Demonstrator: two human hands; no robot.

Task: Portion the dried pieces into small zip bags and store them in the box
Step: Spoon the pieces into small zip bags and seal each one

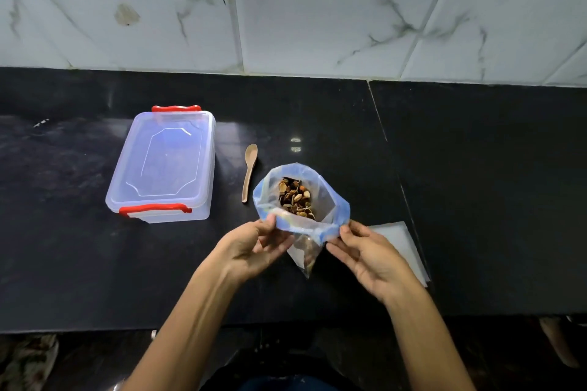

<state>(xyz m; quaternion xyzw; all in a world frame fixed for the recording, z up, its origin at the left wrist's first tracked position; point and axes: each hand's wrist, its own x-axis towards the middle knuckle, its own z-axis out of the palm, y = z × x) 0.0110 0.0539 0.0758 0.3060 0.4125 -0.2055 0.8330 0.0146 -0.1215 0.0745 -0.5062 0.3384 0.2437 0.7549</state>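
A clear zip bag [330, 200] with a blue rim stands open above the black counter, mouth facing me. Brown and tan dried pieces [295, 197] lie inside it. My left hand [257, 247] pinches the bag's near rim at its left side. My right hand [368, 251] pinches the same rim at its right side. A clear plastic box [165, 165] with red latches sits to the left, its lid on. A small wooden spoon [249, 171] lies between the box and the bag.
Flat empty zip bags [403, 244] lie on the counter [476, 200] under and right of my right hand. A marble-tiled wall [349, 9] backs the counter. The counter's front edge runs below my forearms.
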